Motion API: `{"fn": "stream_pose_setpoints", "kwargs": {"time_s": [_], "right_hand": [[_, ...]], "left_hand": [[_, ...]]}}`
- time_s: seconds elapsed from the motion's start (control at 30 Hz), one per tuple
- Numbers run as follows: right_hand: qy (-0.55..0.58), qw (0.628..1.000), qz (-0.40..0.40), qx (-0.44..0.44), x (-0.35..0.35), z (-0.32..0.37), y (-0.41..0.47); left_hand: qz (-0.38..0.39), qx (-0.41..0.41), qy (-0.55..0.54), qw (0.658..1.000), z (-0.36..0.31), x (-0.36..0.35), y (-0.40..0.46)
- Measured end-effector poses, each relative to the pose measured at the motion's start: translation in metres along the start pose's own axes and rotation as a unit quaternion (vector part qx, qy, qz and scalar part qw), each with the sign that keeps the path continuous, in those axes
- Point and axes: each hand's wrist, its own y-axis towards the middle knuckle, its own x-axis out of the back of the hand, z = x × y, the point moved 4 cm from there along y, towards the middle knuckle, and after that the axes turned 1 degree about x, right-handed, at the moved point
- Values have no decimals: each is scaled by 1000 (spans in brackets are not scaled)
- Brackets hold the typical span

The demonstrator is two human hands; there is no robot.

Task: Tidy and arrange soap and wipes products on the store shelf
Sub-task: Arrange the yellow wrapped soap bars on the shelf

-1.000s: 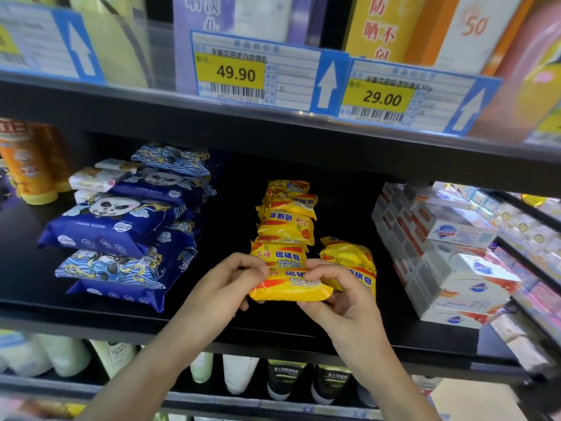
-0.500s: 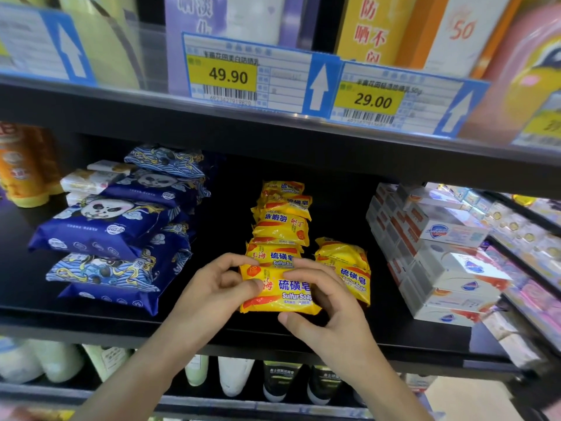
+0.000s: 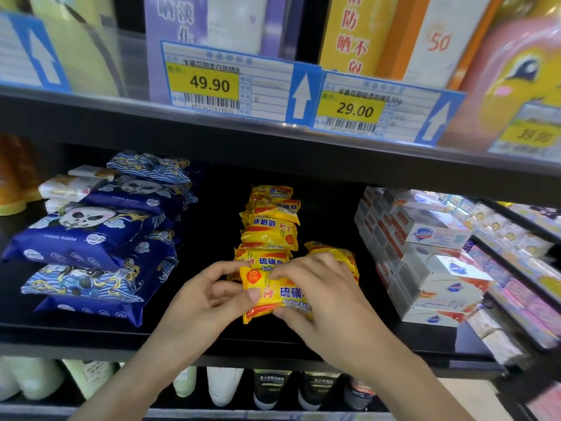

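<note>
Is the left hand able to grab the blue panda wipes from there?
Probably yes: the panda wipes lie open just beside the left hand, but it first must release the yellow soap.

i see a yellow sulfur soap pack [image 3: 274, 294] at lower centre, tilted, before the yellow soap row [image 3: 270, 226]; blue panda wipes packs [image 3: 88, 235] stacked left.

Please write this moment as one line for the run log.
left hand: holds yellow soap bar | right hand: holds same bar | bar: front of soap row, black shelf
</note>
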Motion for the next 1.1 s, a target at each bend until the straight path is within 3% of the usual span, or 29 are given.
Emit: {"fn": "stream_pose_setpoints", "kwargs": {"time_s": [0.17,0.4,0.47,0.57,0.67,0.97,1.1], "right_hand": [[36,993,-8,-116,27,-43,16],[8,963,47,-264,11,-115,61],[-1,956,63,-288,2,-130,71],[-4,949,71,-308,-8,-147,81],[18,943,89,-320,-19,-161,86],[65,926,121,-353,-34,-170,84],[4,965,-33,-260,-14,-124,82]], "left_hand": [[-25,-15,19,999,2,2,-2],[-16,-63,144,987,-2,-1,-7],[-17,-103,225,969,-5,0,-11],[1,-163,400,902,-5,1,-21],[3,-175,481,859,-2,4,-28],[-11,-184,511,840,5,12,-33],[-34,-189,517,834,5,15,-32]]}}
